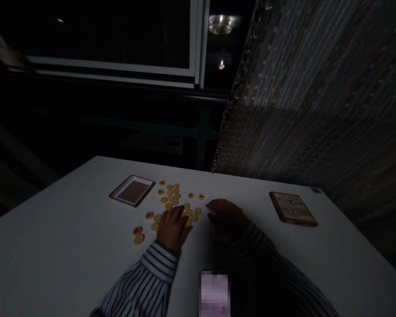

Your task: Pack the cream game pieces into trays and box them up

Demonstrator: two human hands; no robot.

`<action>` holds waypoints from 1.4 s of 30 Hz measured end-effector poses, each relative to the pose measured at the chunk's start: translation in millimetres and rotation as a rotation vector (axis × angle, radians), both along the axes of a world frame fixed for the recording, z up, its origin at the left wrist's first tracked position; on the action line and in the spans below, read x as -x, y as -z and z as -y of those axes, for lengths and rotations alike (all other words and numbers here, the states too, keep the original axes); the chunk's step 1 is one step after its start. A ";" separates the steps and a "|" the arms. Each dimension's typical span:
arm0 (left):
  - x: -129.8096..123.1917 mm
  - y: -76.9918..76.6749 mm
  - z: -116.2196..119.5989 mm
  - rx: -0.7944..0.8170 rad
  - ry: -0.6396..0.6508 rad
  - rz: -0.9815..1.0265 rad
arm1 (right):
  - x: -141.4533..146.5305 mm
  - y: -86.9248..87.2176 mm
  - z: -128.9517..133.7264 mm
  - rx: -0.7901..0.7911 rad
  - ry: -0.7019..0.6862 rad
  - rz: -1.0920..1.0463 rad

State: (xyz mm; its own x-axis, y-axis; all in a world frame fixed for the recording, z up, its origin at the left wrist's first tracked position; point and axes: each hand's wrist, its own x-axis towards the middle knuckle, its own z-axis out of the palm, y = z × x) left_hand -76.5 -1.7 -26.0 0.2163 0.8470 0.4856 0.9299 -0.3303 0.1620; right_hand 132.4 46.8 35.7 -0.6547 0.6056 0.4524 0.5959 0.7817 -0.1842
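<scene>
Round wooden Chinese chess pieces (169,198) lie in a loose cluster on the white table, many showing a blank face. A few turned up show red marks, such as the piece (149,215) left of my hand. Two pieces with dark marks, one of them a chess piece (201,197), sit just beyond my right hand. My left hand (172,226) rests palm down over the near part of the cluster, its fingers apart and touching pieces. To the right of the cluster, my right hand (229,216) is in shadow, thumb and forefinger apart, with no piece visible in it.
An open shallow box (145,197) stands left of the pieces. Toward the right edge lies a box lid (293,209) with printed characters. The white table (72,251) ends before a dark window and a string curtain (284,110). A pixelated patch covers the bottom middle.
</scene>
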 end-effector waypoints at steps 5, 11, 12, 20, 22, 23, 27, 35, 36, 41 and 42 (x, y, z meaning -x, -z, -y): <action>0.0 -3.7 0.1 -0.027 0.039 0.053 | -1.2 3.7 -1.5 -0.009 -0.016 -0.009; -4.8 -15.4 5.8 -0.046 0.068 0.244 | 2.0 -3.2 5.2 -0.002 0.027 0.030; -5.6 -17.1 6.7 -0.052 0.074 0.279 | 2.3 -4.4 6.2 0.001 0.033 0.037; -11.7 -26.5 12.9 -0.008 0.058 0.498 | 0.2 -8.3 9.0 -0.001 -0.007 -0.005; -13.6 -27.5 13.7 0.022 0.043 0.567 | 0.3 -9.1 10.2 0.005 -0.008 -0.014; -14.7 -28.2 14.1 0.044 0.037 0.608 | 0.5 -9.4 10.6 0.004 -0.010 -0.018; -19.8 -32.6 16.4 0.142 0.020 0.793 | 1.0 -8.6 11.1 -0.023 -0.020 -0.019; -25.9 -42.3 18.0 0.339 -0.053 1.162 | 2.5 -12.2 14.4 -0.047 -0.014 -0.002; -25.7 -43.1 17.4 0.361 -0.055 1.193 | 2.8 -12.8 14.8 -0.043 -0.007 0.007; -24.7 -43.9 15.0 0.413 -0.077 1.296 | 2.8 -11.8 15.1 -0.046 -0.024 -0.018; -24.6 -43.4 14.8 0.419 -0.084 1.307 | 2.7 -11.4 15.1 -0.047 -0.026 -0.020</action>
State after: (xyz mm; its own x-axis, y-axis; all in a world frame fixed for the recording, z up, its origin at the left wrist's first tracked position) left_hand -51.9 -16.5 17.4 -0.2552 0.9669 0.0017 0.0402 0.0089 0.9992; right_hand 129.7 31.7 47.1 -0.6607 0.5662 0.4929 0.5717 0.8050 -0.1583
